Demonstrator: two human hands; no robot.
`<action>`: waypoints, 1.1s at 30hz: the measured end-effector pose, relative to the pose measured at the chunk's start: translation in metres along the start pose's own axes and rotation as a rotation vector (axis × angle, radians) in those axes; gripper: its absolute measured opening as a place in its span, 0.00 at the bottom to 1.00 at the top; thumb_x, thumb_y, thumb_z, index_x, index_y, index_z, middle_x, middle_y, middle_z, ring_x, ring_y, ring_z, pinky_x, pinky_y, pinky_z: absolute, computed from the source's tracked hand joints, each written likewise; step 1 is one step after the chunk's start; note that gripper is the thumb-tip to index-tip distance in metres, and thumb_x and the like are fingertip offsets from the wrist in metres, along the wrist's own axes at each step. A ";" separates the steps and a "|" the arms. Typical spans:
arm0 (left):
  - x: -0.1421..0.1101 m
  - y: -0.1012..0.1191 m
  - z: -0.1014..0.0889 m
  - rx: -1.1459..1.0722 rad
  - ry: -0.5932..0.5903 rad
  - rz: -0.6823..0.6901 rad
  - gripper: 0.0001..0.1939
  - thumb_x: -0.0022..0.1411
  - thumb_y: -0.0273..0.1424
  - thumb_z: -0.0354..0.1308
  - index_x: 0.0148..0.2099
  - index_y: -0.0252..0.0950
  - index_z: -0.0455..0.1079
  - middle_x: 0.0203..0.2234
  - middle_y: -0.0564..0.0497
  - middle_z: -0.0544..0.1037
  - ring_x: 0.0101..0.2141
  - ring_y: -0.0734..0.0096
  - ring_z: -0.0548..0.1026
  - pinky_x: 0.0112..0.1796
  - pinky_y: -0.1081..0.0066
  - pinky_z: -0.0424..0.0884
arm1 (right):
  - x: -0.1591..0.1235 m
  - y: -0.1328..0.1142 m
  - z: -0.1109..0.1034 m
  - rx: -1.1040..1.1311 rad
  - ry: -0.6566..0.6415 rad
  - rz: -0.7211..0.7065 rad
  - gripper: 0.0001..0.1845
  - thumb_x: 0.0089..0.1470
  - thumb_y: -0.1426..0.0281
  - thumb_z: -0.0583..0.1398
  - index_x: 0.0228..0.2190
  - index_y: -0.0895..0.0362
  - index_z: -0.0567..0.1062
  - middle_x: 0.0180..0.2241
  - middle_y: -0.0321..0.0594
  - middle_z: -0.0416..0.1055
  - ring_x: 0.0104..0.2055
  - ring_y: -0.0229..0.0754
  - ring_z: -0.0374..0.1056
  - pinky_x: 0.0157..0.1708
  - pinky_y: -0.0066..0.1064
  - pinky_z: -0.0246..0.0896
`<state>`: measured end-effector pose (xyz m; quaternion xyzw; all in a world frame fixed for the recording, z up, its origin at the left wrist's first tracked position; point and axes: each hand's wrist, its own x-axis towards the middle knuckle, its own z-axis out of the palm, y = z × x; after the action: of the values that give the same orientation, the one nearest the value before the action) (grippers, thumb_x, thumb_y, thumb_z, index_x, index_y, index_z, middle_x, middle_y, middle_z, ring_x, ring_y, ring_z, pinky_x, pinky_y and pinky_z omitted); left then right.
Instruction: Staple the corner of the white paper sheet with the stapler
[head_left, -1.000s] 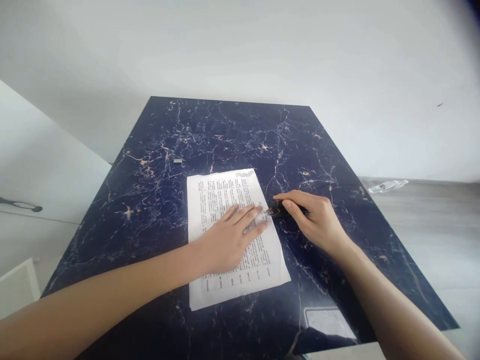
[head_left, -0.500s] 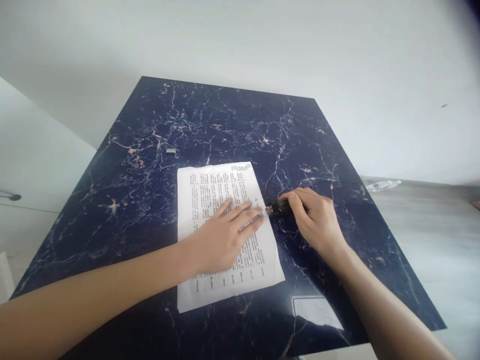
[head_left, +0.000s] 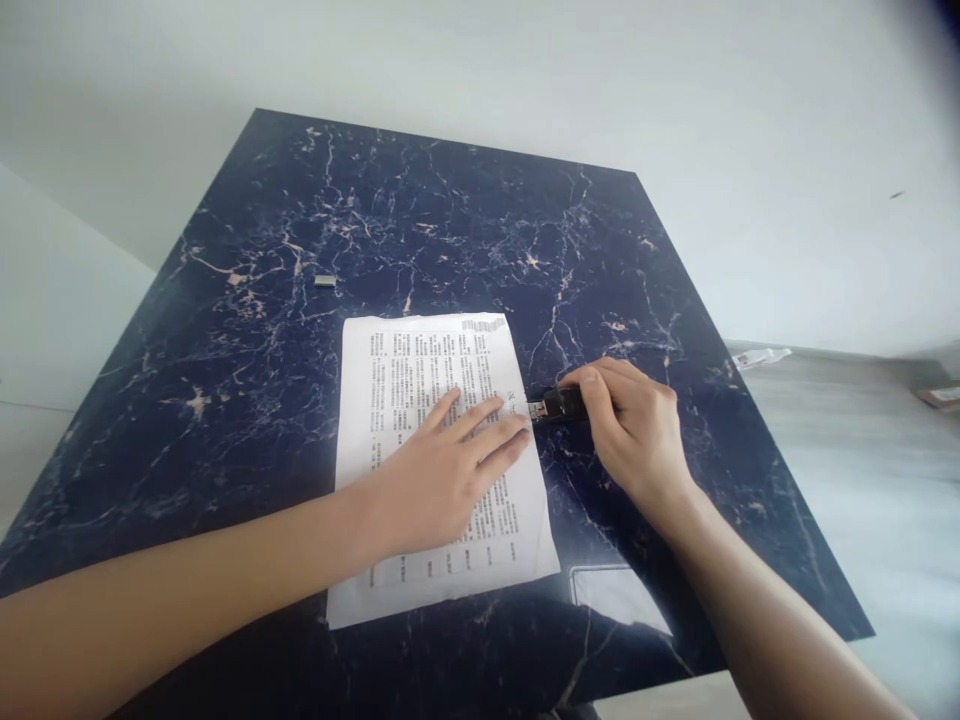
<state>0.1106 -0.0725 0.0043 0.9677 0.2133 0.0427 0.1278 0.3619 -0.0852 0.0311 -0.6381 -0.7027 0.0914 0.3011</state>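
Observation:
Several fingers of my left hand (head_left: 450, 480) lie spread and flat on a printed sheet of paper (head_left: 367, 550), pressing near its right edge. I cannot tell whether the paper is one sheet or a stack. My right hand (head_left: 634, 430) is closed around the back of a black stapler (head_left: 561, 403), thumb on top. The stapler's metal front end meets the paper's right edge, just beside my left fingertips. Most of its rear part is hidden by my right hand.
The dark blue marbled table (head_left: 450, 240) stands against a pale wall. A small greenish-grey strip (head_left: 325, 281), perhaps staples, lies beyond the paper. A pale rectangle (head_left: 619, 598), possibly a reflection, shows near the front. Clear plastic (head_left: 761, 357) lies off the table's right side.
The camera view has shifted, so table and paper appear slightly lower left and larger. Both hands keep nearly the same places on the paper and the stapler.

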 end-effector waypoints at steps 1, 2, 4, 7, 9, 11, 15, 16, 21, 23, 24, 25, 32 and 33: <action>0.000 0.000 0.000 0.007 0.002 -0.001 0.43 0.64 0.19 0.49 0.78 0.37 0.44 0.74 0.45 0.54 0.74 0.49 0.46 0.70 0.40 0.44 | 0.000 -0.001 0.000 -0.004 0.009 -0.003 0.21 0.73 0.64 0.51 0.33 0.53 0.79 0.34 0.42 0.78 0.38 0.47 0.72 0.42 0.40 0.62; 0.000 0.000 0.000 0.014 0.004 -0.003 0.43 0.64 0.19 0.49 0.78 0.38 0.44 0.74 0.45 0.53 0.74 0.49 0.46 0.70 0.40 0.45 | 0.000 -0.002 0.001 -0.008 0.016 -0.005 0.21 0.73 0.64 0.51 0.33 0.53 0.79 0.34 0.42 0.78 0.38 0.47 0.72 0.42 0.41 0.62; 0.000 0.001 0.001 0.025 0.009 0.000 0.43 0.64 0.19 0.50 0.78 0.38 0.43 0.75 0.46 0.53 0.74 0.49 0.46 0.70 0.40 0.45 | 0.000 -0.003 0.002 -0.010 0.019 -0.003 0.22 0.72 0.64 0.51 0.32 0.54 0.79 0.33 0.41 0.78 0.37 0.47 0.72 0.42 0.41 0.62; -0.001 0.000 0.001 0.027 0.022 0.019 0.43 0.64 0.21 0.52 0.78 0.39 0.44 0.74 0.45 0.54 0.74 0.48 0.46 0.70 0.40 0.46 | 0.000 -0.002 0.004 -0.007 0.011 -0.004 0.22 0.73 0.65 0.50 0.31 0.54 0.79 0.32 0.41 0.77 0.35 0.46 0.72 0.41 0.40 0.63; -0.001 0.001 0.001 0.018 0.033 0.035 0.42 0.64 0.21 0.52 0.78 0.39 0.46 0.74 0.45 0.55 0.74 0.48 0.47 0.70 0.40 0.46 | 0.001 -0.002 0.004 -0.005 0.010 -0.006 0.23 0.72 0.65 0.50 0.30 0.54 0.79 0.32 0.41 0.77 0.35 0.46 0.72 0.41 0.40 0.63; -0.002 0.001 0.001 0.008 0.037 0.042 0.41 0.64 0.21 0.52 0.77 0.37 0.48 0.74 0.45 0.56 0.74 0.48 0.47 0.70 0.40 0.46 | 0.001 -0.002 0.004 -0.004 0.012 -0.008 0.23 0.72 0.66 0.50 0.30 0.54 0.79 0.32 0.41 0.77 0.35 0.45 0.72 0.41 0.40 0.62; -0.001 0.002 -0.001 -0.012 0.034 0.035 0.38 0.65 0.22 0.51 0.76 0.35 0.52 0.74 0.43 0.55 0.73 0.48 0.48 0.70 0.40 0.46 | 0.001 -0.002 0.004 -0.017 0.029 0.000 0.23 0.72 0.66 0.51 0.28 0.54 0.78 0.29 0.41 0.76 0.32 0.45 0.70 0.39 0.39 0.61; -0.001 0.002 -0.002 -0.017 0.032 0.034 0.38 0.65 0.22 0.52 0.75 0.36 0.52 0.74 0.43 0.55 0.73 0.48 0.48 0.70 0.40 0.46 | 0.001 -0.002 0.004 -0.026 0.031 0.003 0.23 0.71 0.66 0.51 0.27 0.54 0.77 0.28 0.41 0.74 0.31 0.44 0.69 0.37 0.39 0.61; 0.000 0.002 -0.003 -0.019 0.029 0.017 0.37 0.63 0.22 0.53 0.74 0.36 0.54 0.74 0.41 0.52 0.73 0.46 0.49 0.69 0.38 0.48 | 0.001 -0.001 0.003 -0.052 0.037 0.010 0.24 0.71 0.67 0.51 0.24 0.54 0.74 0.24 0.39 0.70 0.28 0.43 0.66 0.34 0.38 0.59; 0.001 0.001 -0.004 -0.017 0.025 0.009 0.37 0.63 0.23 0.53 0.74 0.36 0.55 0.75 0.41 0.51 0.73 0.46 0.49 0.69 0.39 0.48 | 0.001 -0.001 0.003 -0.049 0.041 0.009 0.23 0.71 0.67 0.51 0.23 0.54 0.74 0.24 0.40 0.71 0.28 0.43 0.65 0.35 0.38 0.59; 0.001 0.001 -0.004 -0.016 0.022 0.007 0.37 0.63 0.23 0.54 0.74 0.36 0.55 0.75 0.41 0.51 0.73 0.46 0.50 0.69 0.39 0.48 | 0.001 -0.001 0.003 -0.048 0.041 0.011 0.23 0.71 0.68 0.51 0.23 0.54 0.73 0.24 0.40 0.71 0.29 0.43 0.65 0.35 0.38 0.59; 0.002 0.000 -0.004 -0.016 0.018 0.005 0.37 0.63 0.24 0.54 0.74 0.37 0.55 0.75 0.42 0.51 0.73 0.46 0.50 0.69 0.40 0.48 | 0.001 -0.001 0.003 -0.048 0.041 0.011 0.23 0.71 0.68 0.51 0.23 0.54 0.73 0.24 0.39 0.71 0.28 0.43 0.65 0.34 0.38 0.58; 0.004 0.000 -0.008 -0.002 -0.013 -0.011 0.38 0.63 0.30 0.56 0.74 0.38 0.55 0.75 0.41 0.50 0.71 0.43 0.53 0.68 0.39 0.48 | 0.001 0.000 0.002 -0.076 0.039 0.026 0.24 0.70 0.67 0.51 0.23 0.54 0.73 0.23 0.39 0.69 0.28 0.43 0.65 0.33 0.37 0.57; 0.004 0.000 -0.007 -0.003 -0.007 -0.011 0.38 0.63 0.30 0.56 0.74 0.38 0.56 0.75 0.41 0.50 0.71 0.42 0.53 0.67 0.39 0.48 | 0.001 0.001 0.001 -0.087 0.042 0.039 0.24 0.70 0.66 0.51 0.23 0.54 0.73 0.22 0.39 0.69 0.27 0.43 0.65 0.32 0.37 0.57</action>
<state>0.1131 -0.0693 0.0116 0.9664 0.2181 0.0387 0.1301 0.3621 -0.0839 0.0295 -0.6660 -0.6869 0.0533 0.2859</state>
